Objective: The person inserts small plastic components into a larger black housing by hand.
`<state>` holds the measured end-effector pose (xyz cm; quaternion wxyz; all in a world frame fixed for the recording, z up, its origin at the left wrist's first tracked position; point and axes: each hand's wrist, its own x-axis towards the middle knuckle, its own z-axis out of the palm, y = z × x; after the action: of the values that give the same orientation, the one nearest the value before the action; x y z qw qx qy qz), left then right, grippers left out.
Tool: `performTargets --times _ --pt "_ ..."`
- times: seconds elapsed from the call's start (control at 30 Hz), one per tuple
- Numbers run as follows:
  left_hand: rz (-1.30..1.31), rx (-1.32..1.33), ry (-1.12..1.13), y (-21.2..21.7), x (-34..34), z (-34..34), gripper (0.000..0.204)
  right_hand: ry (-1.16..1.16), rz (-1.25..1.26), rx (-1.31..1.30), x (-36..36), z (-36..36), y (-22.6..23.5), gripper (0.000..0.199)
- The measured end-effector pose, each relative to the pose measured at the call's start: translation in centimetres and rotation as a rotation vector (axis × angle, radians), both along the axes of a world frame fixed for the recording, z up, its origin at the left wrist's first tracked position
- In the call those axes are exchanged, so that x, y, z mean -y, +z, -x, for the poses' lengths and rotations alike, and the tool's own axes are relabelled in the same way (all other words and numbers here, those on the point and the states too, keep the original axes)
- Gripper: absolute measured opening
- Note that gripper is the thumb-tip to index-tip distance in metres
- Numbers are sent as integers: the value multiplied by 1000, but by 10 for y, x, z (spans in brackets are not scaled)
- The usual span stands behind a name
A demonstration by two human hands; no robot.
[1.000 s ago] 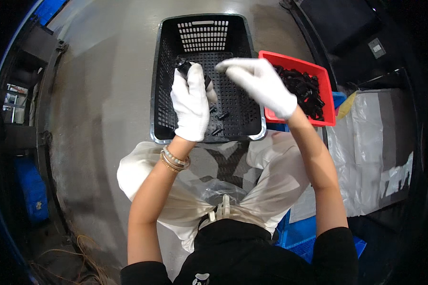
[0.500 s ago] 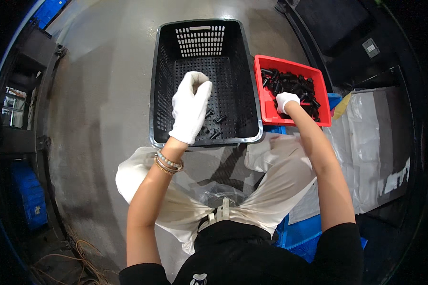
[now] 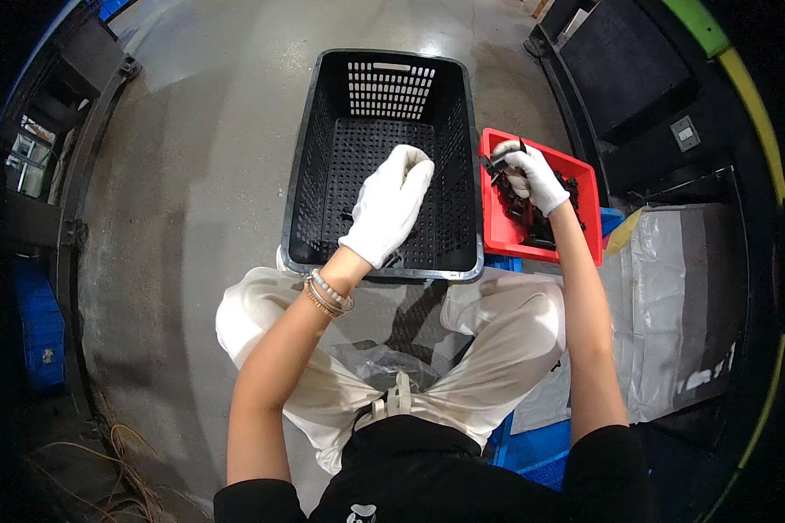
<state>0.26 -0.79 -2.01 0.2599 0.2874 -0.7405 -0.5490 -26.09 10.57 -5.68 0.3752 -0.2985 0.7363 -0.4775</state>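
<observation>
A large black plastic basket [image 3: 298,218] with slotted walls and a studded floor stands in front of my knees. Over it is my left hand [image 3: 389,206] in a white glove, fingers curled in and thumb against them; whatever they may hold is hidden. A few small black parts [image 3: 392,260] lie on the basket floor, partly behind this hand. My right hand [image 3: 536,174], gloved too, grips several small black plastic parts [image 3: 497,164] above the red bin [image 3: 590,228]. More black pieces [image 3: 539,234] are heaped in that bin.
Blue crates [image 3: 532,453] and a grey-white plastic sheet [image 3: 650,296] are at my right. Dark machine frames [image 3: 624,70] line the right side. Orange cables [image 3: 122,471] trail on the floor at lower left. A clear plastic bag [image 3: 382,366] lies between my legs.
My right hand has risen out of the heap with black parts in its fingers. My left hand has shifted right over the basket. The view has tilted slightly.
</observation>
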Motion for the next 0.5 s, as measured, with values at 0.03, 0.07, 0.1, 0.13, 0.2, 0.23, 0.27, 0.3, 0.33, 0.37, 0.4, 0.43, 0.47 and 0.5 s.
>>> performTargets --times 0.03,0.07,0.1,0.13,0.2,0.23,0.27,0.3,0.33,0.37,0.4,0.43,0.47,0.5 --pt "8 31 -13 -6 0 2 26 120 110 231 5 -17 21 19" --pt "-115 -21 -73 -9 0 3 31 241 222 464 10 -33 39 20" --pt "-116 -20 -74 -9 -1 5 31 240 221 465 12 -45 51 20" --pt "-244 -77 -141 -7 -2 5 31 325 255 495 15 -56 61 20" --pt "-347 -144 -211 3 -8 8 32 441 262 491 17 -68 69 21" --pt "-348 -139 -214 11 -9 8 32 492 219 407 17 -73 73 19" --pt "-266 -54 -248 17 -9 8 31 468 198 371 19 -78 72 19" --pt "-183 30 -282 20 -9 7 31 444 178 336 21 -82 71 18" --pt "-148 49 -329 18 -7 4 35 467 169 310 22 -86 73 17" --pt "-149 53 -332 16 -6 4 35 430 168 282 20 -92 77 16" --pt "-317 -54 -309 12 -4 5 35 464 187 279 19 -93 81 17" --pt "-484 -162 -283 13 -3 5 35 498 208 276 18 -94 83 18" --pt "-602 -181 -288 15 -2 3 36 495 210 279 18 -94 84 18" --pt "-601 -177 -290 17 -3 2 36 507 245 250 18 -93 83 19"
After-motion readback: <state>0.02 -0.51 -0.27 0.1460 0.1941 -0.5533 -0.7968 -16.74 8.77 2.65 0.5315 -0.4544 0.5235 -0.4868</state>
